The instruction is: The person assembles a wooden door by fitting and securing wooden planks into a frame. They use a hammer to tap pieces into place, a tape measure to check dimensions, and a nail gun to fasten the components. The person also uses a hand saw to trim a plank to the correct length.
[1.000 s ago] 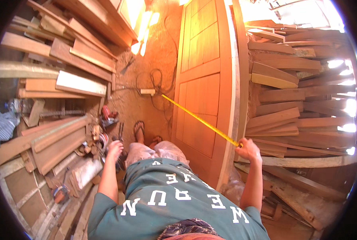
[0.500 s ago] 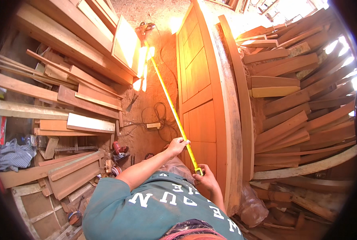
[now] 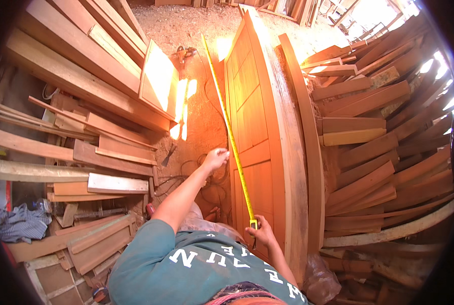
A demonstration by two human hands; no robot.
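The right hand [image 3: 261,231] is clamped on the case of a yellow tape measure [image 3: 254,223], its fingers wrapped about the side of the case; the yellow blade [image 3: 243,179] is drawn out, running away from the right hand, past the left hand, and on over the floor [image 3: 201,127] well beyond it. The left hand [image 3: 217,159] is raised just to the left of the blade, fingers curled inward; whether its fingertips meet, or touch the blade, cannot be told. A panelled wooden door [image 3: 252,122] lies to the right of the left hand and beyond the right hand, with part of the blade crossing in front of its face; whether blade and door touch cannot be told. To the right of the right hand, past the door, are a long board [image 3: 308,137] and a stack of planks [image 3: 359,152]; to the left of the left hand lie further timbers [image 3: 79,84], a white-faced board [image 3: 117,183] and, farther off, a striped cloth [image 3: 21,223]; a power tool [image 3: 183,53] rests on the floor, well ahead of the left hand.
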